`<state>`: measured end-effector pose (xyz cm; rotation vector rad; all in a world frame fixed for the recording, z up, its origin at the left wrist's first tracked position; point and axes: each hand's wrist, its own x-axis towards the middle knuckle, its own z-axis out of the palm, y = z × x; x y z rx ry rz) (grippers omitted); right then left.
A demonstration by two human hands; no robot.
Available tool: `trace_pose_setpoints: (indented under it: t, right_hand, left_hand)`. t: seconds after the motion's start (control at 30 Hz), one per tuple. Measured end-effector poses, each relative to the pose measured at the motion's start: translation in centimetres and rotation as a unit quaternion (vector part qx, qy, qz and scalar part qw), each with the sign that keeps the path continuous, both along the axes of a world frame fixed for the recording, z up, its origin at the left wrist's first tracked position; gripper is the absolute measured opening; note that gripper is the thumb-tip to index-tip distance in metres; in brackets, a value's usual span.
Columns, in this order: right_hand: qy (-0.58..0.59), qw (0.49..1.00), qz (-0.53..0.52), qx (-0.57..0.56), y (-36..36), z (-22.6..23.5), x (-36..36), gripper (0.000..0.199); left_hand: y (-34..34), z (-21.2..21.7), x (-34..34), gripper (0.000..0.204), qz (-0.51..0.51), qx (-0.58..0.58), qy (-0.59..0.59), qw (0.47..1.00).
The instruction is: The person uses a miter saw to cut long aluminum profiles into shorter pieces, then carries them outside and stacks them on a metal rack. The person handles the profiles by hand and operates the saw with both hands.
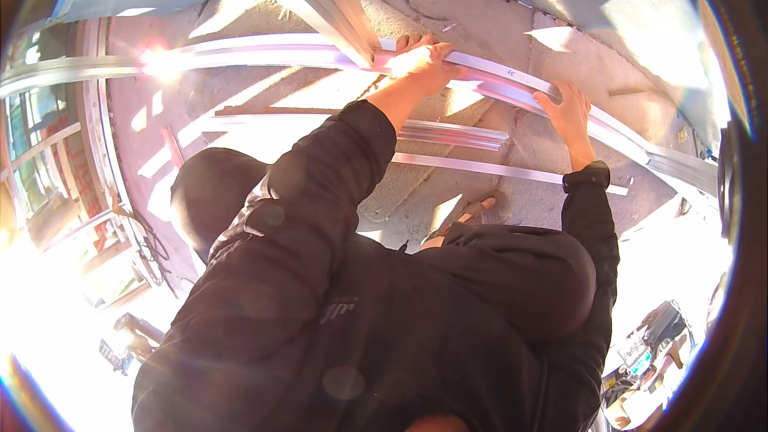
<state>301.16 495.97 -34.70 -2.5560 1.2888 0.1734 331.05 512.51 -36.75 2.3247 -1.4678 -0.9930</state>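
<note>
A long silvery metal profile (512, 86) runs across in front of me, curving in the fisheye picture. My left hand (422, 64) is closed over it, the fingers curled toward its far edge. Just left of that hand, the end of a second metal profile (324, 4) meets the long one and rises toward the top of the view. Farther right, my right hand (570, 116) grips across the long profile, its thumb set apart from the fingers. The undersides of both hands are hidden. A dark wristband (586, 178) circles my right wrist.
Nearer me lie a shorter metal profile (452, 134) and a thin flat strip (512, 170) on the dusty floor. Cables (148, 244) hang by a framed window (48, 152) on the left. Assorted tools (652, 352) lie at lower right. Strong sun glare washes out the lower left.
</note>
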Motion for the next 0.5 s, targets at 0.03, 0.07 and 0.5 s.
trace_pose_setpoints:
  t: [0.03, 0.07, 0.5]
  right_hand:
    - [-0.003, 1.0, 0.001, 0.0, 0.0, 0.0, 0.0, 0.079]
    - [-0.003, 1.0, -0.002, -0.005, -0.1, 0.0, 0.1, 0.079]
    - [-0.152, 0.982, 0.021, -0.112, 1.3, 0.5, -1.7, 0.064]
  left_hand:
    - [0.0, -0.1, 0.0, 0.063, 0.004, -0.002, 0.006, 1.0]
    - [0.0, -0.1, 0.1, 0.062, 0.01, -0.005, 0.007, 1.0]
    - [1.3, -1.3, 1.7, 0.065, -0.069, -0.115, 0.029, 0.99]
